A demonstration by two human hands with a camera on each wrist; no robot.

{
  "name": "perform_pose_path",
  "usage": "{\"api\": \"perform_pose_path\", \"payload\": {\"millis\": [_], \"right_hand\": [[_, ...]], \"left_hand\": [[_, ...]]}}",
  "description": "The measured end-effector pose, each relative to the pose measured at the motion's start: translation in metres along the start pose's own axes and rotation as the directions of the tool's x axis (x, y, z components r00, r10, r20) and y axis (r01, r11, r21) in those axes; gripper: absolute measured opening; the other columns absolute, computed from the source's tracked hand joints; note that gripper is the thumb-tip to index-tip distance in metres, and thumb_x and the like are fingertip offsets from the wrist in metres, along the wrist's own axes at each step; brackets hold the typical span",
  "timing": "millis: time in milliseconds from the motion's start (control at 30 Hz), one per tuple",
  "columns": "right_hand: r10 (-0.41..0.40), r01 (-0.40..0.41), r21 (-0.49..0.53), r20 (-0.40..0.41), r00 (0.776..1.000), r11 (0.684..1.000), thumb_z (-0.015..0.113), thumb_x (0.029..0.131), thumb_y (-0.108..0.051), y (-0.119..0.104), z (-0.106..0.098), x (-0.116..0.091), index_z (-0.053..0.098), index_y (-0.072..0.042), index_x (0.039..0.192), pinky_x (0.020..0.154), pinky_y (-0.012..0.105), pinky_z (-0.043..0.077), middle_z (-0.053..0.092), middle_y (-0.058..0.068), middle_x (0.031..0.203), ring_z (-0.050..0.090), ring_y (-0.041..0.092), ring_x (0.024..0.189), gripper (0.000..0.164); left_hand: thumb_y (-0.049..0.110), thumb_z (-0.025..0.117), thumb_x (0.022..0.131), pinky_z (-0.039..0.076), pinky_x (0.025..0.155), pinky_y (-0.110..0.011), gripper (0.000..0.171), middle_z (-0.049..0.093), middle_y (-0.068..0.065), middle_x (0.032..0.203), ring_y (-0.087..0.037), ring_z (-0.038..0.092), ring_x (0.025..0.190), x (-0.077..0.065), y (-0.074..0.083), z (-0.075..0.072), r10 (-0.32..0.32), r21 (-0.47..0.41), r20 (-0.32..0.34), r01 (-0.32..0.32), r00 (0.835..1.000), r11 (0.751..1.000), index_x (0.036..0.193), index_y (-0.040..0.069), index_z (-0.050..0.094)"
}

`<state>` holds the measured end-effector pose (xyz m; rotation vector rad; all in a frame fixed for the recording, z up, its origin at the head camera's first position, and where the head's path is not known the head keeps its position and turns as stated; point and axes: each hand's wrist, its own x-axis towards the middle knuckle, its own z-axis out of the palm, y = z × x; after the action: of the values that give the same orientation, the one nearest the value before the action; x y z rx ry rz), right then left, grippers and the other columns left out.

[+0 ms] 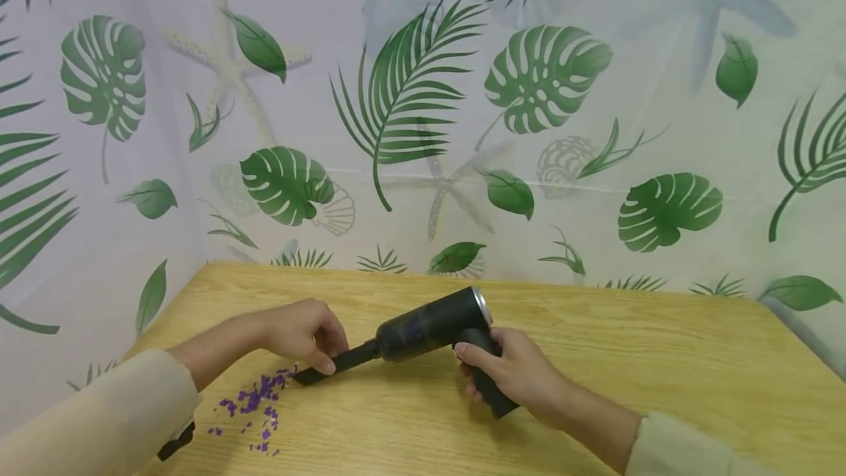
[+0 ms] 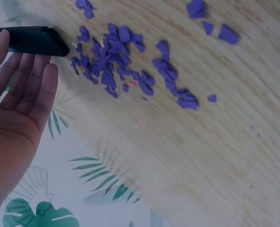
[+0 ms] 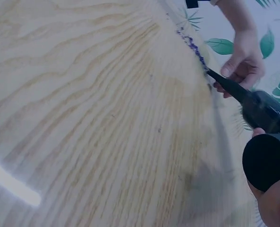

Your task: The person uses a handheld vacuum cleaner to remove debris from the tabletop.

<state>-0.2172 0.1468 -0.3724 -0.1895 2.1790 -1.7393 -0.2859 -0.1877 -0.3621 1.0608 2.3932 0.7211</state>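
A black handheld vacuum cleaner [image 1: 423, 329] slants across the middle of the head view, its silver-rimmed end up at the right. My right hand [image 1: 522, 377] grips its handle [image 1: 485, 380], fingers wrapped round it. With thumb and fingers, my left hand [image 1: 304, 333] holds the narrow nozzle [image 1: 344, 360] near its tip. In the left wrist view the thumb lies on the nozzle [image 2: 33, 40] and the fingers are beneath it. Purple scraps [image 1: 261, 395] lie scattered just left of the nozzle tip. Up close, the scraps [image 2: 109, 59] are small, irregular flat pieces, some heaped together.
Everything lies on a light wood-grain table [image 1: 595, 358]. Behind it hangs a pale cloth [image 1: 423, 233] printed with green leaves, shells and starfish. A dark strap [image 1: 177, 441] shows at the left wrist. A bright reflection crosses the tabletop in the right wrist view.
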Motion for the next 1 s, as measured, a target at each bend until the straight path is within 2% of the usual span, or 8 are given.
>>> {"api": "perform_pose_path", "payload": {"millis": [100,367,600,733,900,1000], "right_hand": [[-0.012,0.012,0.002,-0.013,1.000,1.000,0.063,0.099,-0.028,-0.002,0.006,0.004,0.052,0.010,0.112,0.063,0.034,0.057,0.066,0.015,0.091,0.064,0.017,0.065,0.041],[-0.056,0.056,0.005,0.018,0.998,0.998,0.060,0.100,-0.025,-0.004,0.018,0.016,0.052,0.010,0.111,0.061,0.032,0.057,0.065,0.014,0.087,0.063,0.016,0.061,0.037],[-0.060,0.060,0.003,0.014,0.998,0.998,0.062,0.099,-0.025,-0.004,0.025,0.013,0.052,0.009,0.112,0.060,0.032,0.057,0.065,0.014,0.086,0.063,0.015,0.061,0.038],[-0.040,0.039,0.026,0.031,0.999,0.999,0.062,0.099,-0.026,-0.003,0.025,0.009,0.052,0.009,0.111,0.061,0.030,0.057,0.064,0.013,0.085,0.062,0.015,0.061,0.038],[-0.037,0.031,0.066,0.078,0.996,0.997,0.061,0.100,-0.025,-0.002,0.031,0.006,0.054,0.009,0.109,0.061,0.029,0.057,0.063,0.012,0.082,0.063,0.014,0.060,0.036],[-0.046,0.038,0.094,0.084,0.995,0.995,0.060,0.100,-0.025,-0.001,0.039,0.006,0.055,0.007,0.106,0.060,0.028,0.057,0.062,0.009,0.079,0.062,0.013,0.060,0.033]], "left_hand": [[0.009,0.078,0.083,0.054,0.072,-0.021,0.014,0.074,0.001,0.085,-0.006,0.067,0.076,0.000,-0.002,-0.003,0.004,0.018,-0.012,-0.004,1.000,1.000,0.096,0.005,0.077],[0.007,0.081,0.079,0.056,0.075,-0.023,0.024,0.074,0.000,0.094,-0.008,0.068,0.083,-0.009,-0.009,-0.010,0.010,0.058,-0.016,-0.009,1.000,0.998,0.103,0.005,0.075],[0.002,0.079,0.079,0.057,0.078,-0.024,0.031,0.075,-0.001,0.101,-0.012,0.071,0.088,-0.019,-0.015,-0.013,-0.019,0.018,0.025,0.019,1.000,1.000,0.110,0.006,0.075],[0.001,0.078,0.080,0.057,0.079,-0.025,0.031,0.075,-0.001,0.102,-0.011,0.071,0.089,-0.021,-0.015,-0.013,-0.016,0.029,0.035,0.015,0.999,0.999,0.110,0.005,0.075],[-0.005,0.076,0.077,0.058,0.076,-0.026,0.032,0.074,0.000,0.097,-0.010,0.071,0.085,-0.028,-0.016,-0.011,0.005,-0.028,0.046,-0.004,0.999,1.000,0.107,0.005,0.075],[-0.003,0.076,0.078,0.057,0.075,-0.026,0.031,0.074,0.000,0.100,-0.008,0.070,0.086,-0.034,-0.018,-0.010,0.002,-0.029,0.043,0.000,0.999,1.000,0.108,0.005,0.075]]}}
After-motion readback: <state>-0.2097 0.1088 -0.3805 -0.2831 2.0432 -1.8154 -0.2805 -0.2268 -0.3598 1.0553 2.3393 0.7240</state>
